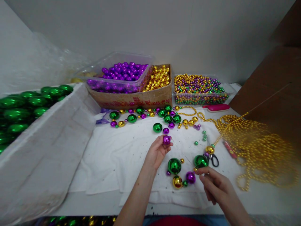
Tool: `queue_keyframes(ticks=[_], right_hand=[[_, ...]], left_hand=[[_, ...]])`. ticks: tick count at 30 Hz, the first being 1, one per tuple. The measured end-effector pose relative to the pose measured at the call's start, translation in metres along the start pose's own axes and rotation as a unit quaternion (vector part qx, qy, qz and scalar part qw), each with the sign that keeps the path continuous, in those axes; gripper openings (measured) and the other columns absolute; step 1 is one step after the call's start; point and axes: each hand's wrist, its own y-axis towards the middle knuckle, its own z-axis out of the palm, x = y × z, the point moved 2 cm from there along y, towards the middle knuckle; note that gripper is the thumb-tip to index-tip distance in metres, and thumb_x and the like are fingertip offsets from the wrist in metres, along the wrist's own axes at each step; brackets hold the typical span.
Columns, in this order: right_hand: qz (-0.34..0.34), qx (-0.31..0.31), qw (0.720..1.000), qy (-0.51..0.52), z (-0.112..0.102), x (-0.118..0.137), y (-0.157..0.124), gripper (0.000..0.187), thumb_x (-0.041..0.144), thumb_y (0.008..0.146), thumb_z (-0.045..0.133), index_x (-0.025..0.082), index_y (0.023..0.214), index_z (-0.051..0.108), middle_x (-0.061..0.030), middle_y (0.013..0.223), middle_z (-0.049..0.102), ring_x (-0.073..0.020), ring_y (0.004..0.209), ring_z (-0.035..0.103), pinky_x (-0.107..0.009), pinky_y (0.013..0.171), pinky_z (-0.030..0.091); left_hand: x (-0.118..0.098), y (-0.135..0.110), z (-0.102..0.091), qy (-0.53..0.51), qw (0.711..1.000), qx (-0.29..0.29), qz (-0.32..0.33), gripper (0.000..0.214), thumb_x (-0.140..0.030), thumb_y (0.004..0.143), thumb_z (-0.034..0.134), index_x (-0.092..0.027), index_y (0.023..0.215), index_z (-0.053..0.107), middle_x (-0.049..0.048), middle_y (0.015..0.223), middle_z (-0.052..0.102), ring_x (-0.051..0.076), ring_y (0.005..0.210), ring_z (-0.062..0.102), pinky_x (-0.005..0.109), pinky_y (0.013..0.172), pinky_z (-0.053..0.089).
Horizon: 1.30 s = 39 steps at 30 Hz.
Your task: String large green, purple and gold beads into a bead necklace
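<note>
My left hand point(157, 153) pinches a purple bead point(166, 140) between thumb and fingers above the white cloth point(117, 157). My right hand point(215, 185) is closed in a pinch at the end of a partly strung row of beads; a thin thread seems to run from it, but I cannot make it out clearly. That row holds a large green bead point(174, 165), a gold bead point(177, 182), a purple bead point(190, 177) and another green bead point(201, 161). A longer finished strand point(145, 114) of green, purple and gold beads lies farther back.
A clear tub of purple beads point(122, 73), a cardboard box of gold beads point(158, 78) and a tub of small mixed beads point(198, 89) stand at the back. A white box of large green beads point(25, 106) is at the left. Gold bead chains point(256, 147), scissors point(213, 158) and a pink tool point(216, 107) lie at the right.
</note>
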Motion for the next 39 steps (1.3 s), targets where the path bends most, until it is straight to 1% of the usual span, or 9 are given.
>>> queue_keyframes(ticks=[3,7,16,21,28,31,34,36,39], right_hand=[[-0.002,-0.015,1.0,0.0,0.001,0.001,-0.001,0.048,0.058,0.074,0.059,0.015,0.092,0.063,0.0078,0.041,0.037,-0.007,0.036,0.033,-0.017,0.034,0.022],[0.004,-0.014,1.0,-0.012,0.003,0.002,-0.003,0.048,0.06,0.074,0.059,0.015,0.091,0.064,0.008,0.041,0.036,-0.0071,0.035,0.033,-0.017,0.035,0.022],[-0.001,-0.004,0.999,-0.036,0.003,0.003,-0.005,0.048,0.06,0.076,0.056,0.015,0.092,0.066,0.0074,0.041,0.036,-0.0073,0.035,0.031,-0.019,0.037,0.021],[0.002,-0.01,0.999,-0.035,0.002,0.002,-0.006,0.047,0.06,0.075,0.057,0.017,0.09,0.066,0.0073,0.042,0.034,-0.0072,0.036,0.032,-0.019,0.037,0.023],[0.006,-0.007,0.999,-0.042,0.003,0.002,-0.006,0.047,0.058,0.077,0.056,0.015,0.091,0.065,0.0073,0.043,0.035,-0.007,0.038,0.032,-0.019,0.038,0.02],[0.0,-0.005,0.999,-0.032,0.006,-0.002,-0.002,0.045,0.057,0.077,0.058,0.015,0.091,0.063,0.0073,0.042,0.036,-0.0073,0.038,0.033,-0.018,0.038,0.02],[-0.001,-0.013,1.0,-0.024,0.006,-0.009,0.002,0.047,0.058,0.076,0.058,0.014,0.092,0.063,0.0061,0.044,0.039,-0.0085,0.04,0.037,-0.018,0.038,0.024],[0.001,-0.015,1.0,-0.024,0.003,-0.016,0.005,0.047,0.058,0.076,0.058,0.015,0.095,0.063,0.0055,0.044,0.04,-0.0088,0.041,0.038,-0.018,0.039,0.026],[0.013,0.0,1.0,-0.027,-0.004,-0.029,0.01,0.047,0.056,0.076,0.059,0.015,0.099,0.063,0.0048,0.047,0.043,-0.0094,0.043,0.04,-0.018,0.04,0.029]], left_hand=[[-0.002,0.0,-0.001,-0.002,1.0,0.017,0.011,0.02,-0.024,0.081,0.061,-0.017,0.101,0.06,0.0074,0.103,0.064,0.014,0.076,0.064,0.022,0.061,0.05],[-0.005,0.0,-0.001,-0.021,0.999,0.035,0.022,0.022,-0.024,0.083,0.058,-0.018,0.105,0.06,0.0069,0.101,0.063,0.011,0.073,0.061,0.02,0.059,0.048],[-0.003,0.001,-0.003,-0.023,0.999,0.024,0.029,0.018,-0.024,0.082,0.061,-0.015,0.097,0.062,0.0095,0.103,0.065,0.011,0.071,0.059,0.02,0.057,0.046],[-0.002,0.002,-0.004,-0.026,0.998,0.033,0.037,0.018,-0.024,0.083,0.059,-0.015,0.098,0.061,0.0102,0.103,0.066,0.011,0.071,0.058,0.021,0.058,0.046],[-0.002,-0.001,-0.002,-0.016,0.998,0.049,0.033,0.019,-0.023,0.086,0.056,-0.015,0.103,0.059,0.0105,0.104,0.065,0.011,0.073,0.057,0.02,0.061,0.045],[-0.002,-0.005,0.002,-0.007,0.998,0.064,0.026,0.024,-0.021,0.086,0.057,-0.016,0.109,0.058,0.011,0.111,0.062,0.01,0.078,0.057,0.02,0.064,0.044],[-0.001,-0.01,0.008,0.012,0.997,0.077,0.019,0.032,-0.02,0.085,0.058,-0.017,0.117,0.054,0.0118,0.115,0.061,0.011,0.083,0.057,0.02,0.066,0.043],[0.0,-0.013,0.011,0.028,0.996,0.082,0.017,0.037,-0.021,0.085,0.058,-0.018,0.122,0.052,0.012,0.117,0.06,0.012,0.084,0.057,0.021,0.067,0.042],[0.001,-0.016,0.013,0.042,0.995,0.09,0.018,0.042,-0.02,0.083,0.061,-0.019,0.124,0.051,0.012,0.118,0.06,0.011,0.084,0.056,0.021,0.067,0.04]])
